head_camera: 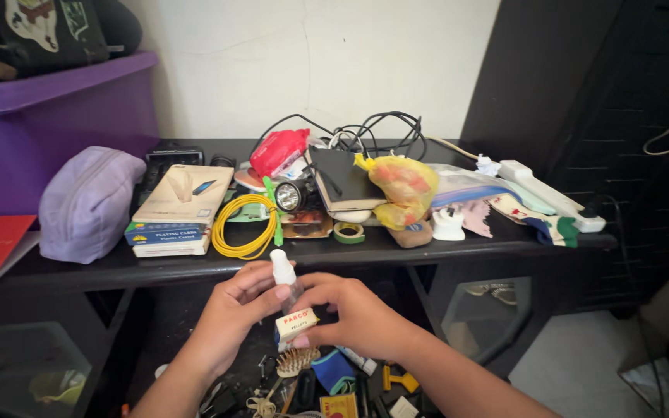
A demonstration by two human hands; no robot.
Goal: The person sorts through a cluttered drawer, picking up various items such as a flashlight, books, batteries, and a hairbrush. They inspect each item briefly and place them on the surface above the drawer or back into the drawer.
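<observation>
Both my hands meet in front of the black shelf's front edge [195, 267]. My left hand [234, 313] grips a small clear bottle with a white cap [281, 268], held upright. My right hand [354, 313] pinches a small cream box with a red label [295, 323] just below the bottle, touching the left hand's fingers. Whether the box touches the bottle I cannot tell.
On the black shelf lie a lilac pouch [87, 203], a stack of flat boxes [180, 209], a coiled yellow cable [245, 226], a headlamp [290, 197], a yellow plastic bag [400, 186], tape rolls and a white power strip [547, 193]. A purple bin [56, 116] stands at left. Below, a wooden brush [297, 361] and small clutter.
</observation>
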